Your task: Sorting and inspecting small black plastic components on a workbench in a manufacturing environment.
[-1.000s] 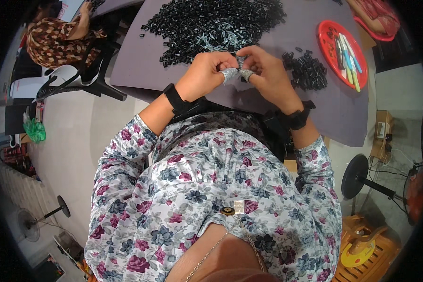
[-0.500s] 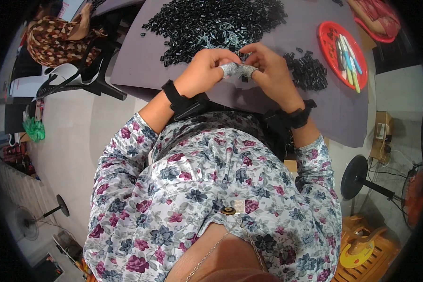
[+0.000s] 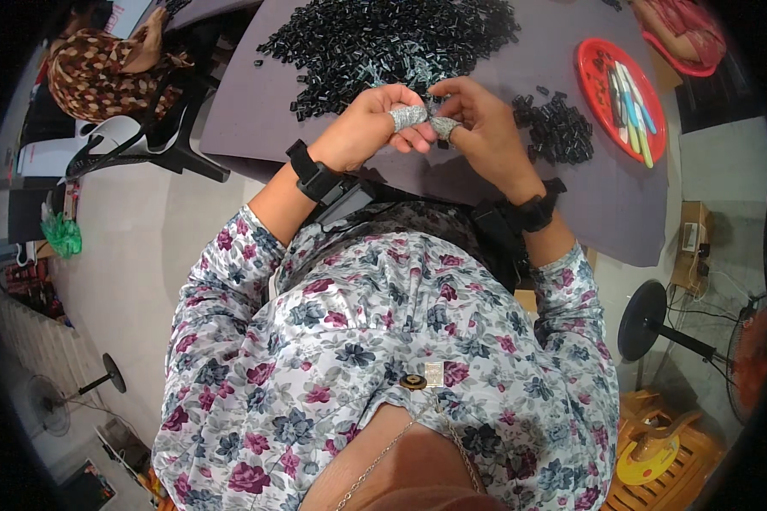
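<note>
Just above the table's near edge, my left hand [image 3: 382, 128] and my right hand [image 3: 479, 128] meet fingertip to fingertip. Pale tape wraps both thumbs. The left fingers are curled with the palm partly turned up, and its thumb presses toward them. My right thumb and forefinger are closed in a pinch against the left fingertips. Whatever lies between them is too small and hidden to name. Beyond the hands spreads a big heap of small black rectangular pieces [image 3: 383, 43]. A smaller pile of similar black pieces [image 3: 561, 129] lies beside my right hand.
On the grey-covered table [image 3: 609, 200], a red tray [image 3: 585, 72] at the right holds several slim-handled tools and black bits. A person [image 3: 102, 72] sits at the far left near a dark chair [image 3: 166, 140]. Another person's arm [image 3: 677, 38] shows at the upper right. Fans [image 3: 643, 322] stand on the floor.
My left hand has rolled so its palm and fingers turn upward, its taped thumb shifting slightly. The right hand has moved a little left and stays pinched.
</note>
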Available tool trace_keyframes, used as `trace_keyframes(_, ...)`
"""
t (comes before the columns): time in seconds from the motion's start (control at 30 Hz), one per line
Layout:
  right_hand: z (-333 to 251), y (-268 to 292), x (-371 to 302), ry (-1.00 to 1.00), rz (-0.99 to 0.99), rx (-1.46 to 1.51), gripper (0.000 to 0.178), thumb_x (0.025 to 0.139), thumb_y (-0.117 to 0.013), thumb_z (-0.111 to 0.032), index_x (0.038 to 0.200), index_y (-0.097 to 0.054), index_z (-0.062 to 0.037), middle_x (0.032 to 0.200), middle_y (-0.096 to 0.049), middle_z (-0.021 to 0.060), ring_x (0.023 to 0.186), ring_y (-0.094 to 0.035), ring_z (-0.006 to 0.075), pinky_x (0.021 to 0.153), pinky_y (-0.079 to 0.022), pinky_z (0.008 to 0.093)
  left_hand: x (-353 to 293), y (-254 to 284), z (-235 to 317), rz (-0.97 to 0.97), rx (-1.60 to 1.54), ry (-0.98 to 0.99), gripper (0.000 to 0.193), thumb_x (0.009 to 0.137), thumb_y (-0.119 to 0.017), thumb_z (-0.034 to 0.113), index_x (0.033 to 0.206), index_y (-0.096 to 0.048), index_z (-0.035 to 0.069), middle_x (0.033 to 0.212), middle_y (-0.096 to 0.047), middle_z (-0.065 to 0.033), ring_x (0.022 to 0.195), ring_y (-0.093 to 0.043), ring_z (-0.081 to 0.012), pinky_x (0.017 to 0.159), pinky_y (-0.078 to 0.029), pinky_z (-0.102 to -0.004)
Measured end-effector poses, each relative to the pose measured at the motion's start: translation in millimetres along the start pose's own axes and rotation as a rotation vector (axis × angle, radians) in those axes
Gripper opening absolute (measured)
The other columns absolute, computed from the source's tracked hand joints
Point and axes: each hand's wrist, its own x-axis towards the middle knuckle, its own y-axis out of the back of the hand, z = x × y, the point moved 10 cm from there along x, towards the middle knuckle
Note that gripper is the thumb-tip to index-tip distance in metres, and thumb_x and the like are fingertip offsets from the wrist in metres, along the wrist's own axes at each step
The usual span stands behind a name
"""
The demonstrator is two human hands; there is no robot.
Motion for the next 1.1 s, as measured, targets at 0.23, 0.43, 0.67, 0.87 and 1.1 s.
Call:
trace_keyframes(0.23,1.4,-1.1,1.3,-0.016,-0.015,0.008,0.039,0.081,-0.062,0.003,0.120,-0.064,-0.0019,0.084,-0.068,0.0070,0.073,-0.066,0.0121,0.065,-0.054,0.0280,0.0,-0.5,1.7,0.006,0.057,-0.031,0.011,0.107,-0.048,0.011,0.111,-0.057,0.005,0.097,-0.074,-0.0112,0.082,-0.073,-0.0129,0.064,-0.050,-0.0187)
trace_keyframes(0.43,-0.9,-1.1,1.0,-0.012,-0.016,0.021,0.039,0.082,-0.062,0.003,0.121,-0.063,-0.0011,0.085,-0.068,0.0069,0.074,-0.066,0.0120,0.065,-0.053,0.0276,1.0,0.3,2.4,0.025,0.062,-0.039,0.010,0.108,-0.049,0.013,0.109,-0.056,0.006,0.095,-0.074,-0.0101,0.080,-0.072,-0.0116,0.062,-0.048,-0.0180)
trace_keyframes(0.67,-2.5,-2.7,1.9,-0.014,-0.029,0.050,0.039,0.082,-0.061,0.004,0.121,-0.062,-0.0006,0.086,-0.067,0.0065,0.075,-0.065,0.0102,0.065,-0.053,0.0268,-0.9,-1.9,3.6,0.014,0.062,-0.036,0.011,0.107,-0.051,0.015,0.108,-0.056,0.006,0.093,-0.073,-0.0092,0.077,-0.070,-0.0104,0.062,-0.048,-0.0184)
trace_keyframes(0.87,-1.1,-3.0,1.7,-0.032,-0.048,0.090,0.041,0.082,-0.061,0.004,0.122,-0.062,0.0000,0.088,-0.067,0.0062,0.073,-0.062,0.0092,0.064,-0.051,0.0254,0.1,-0.5,2.1,0.008,0.014,-0.040,0.011,0.107,-0.053,0.017,0.109,-0.056,0.006,0.093,-0.074,-0.0092,0.077,-0.070,-0.0103,0.062,-0.047,-0.0185)
trace_keyframes(1.1,-3.6,-2.3,2.5,-0.023,-0.050,0.087,0.041,0.082,-0.063,0.003,0.123,-0.061,0.0008,0.088,-0.067,0.0064,0.074,-0.062,0.0090,0.063,-0.050,0.0250,0.3,-1.8,3.6,-0.008,0.002,-0.064,0.011,0.106,-0.055,0.016,0.109,-0.057,0.006,0.093,-0.074,-0.0085,0.077,-0.070,-0.0104,0.062,-0.048,-0.0182)
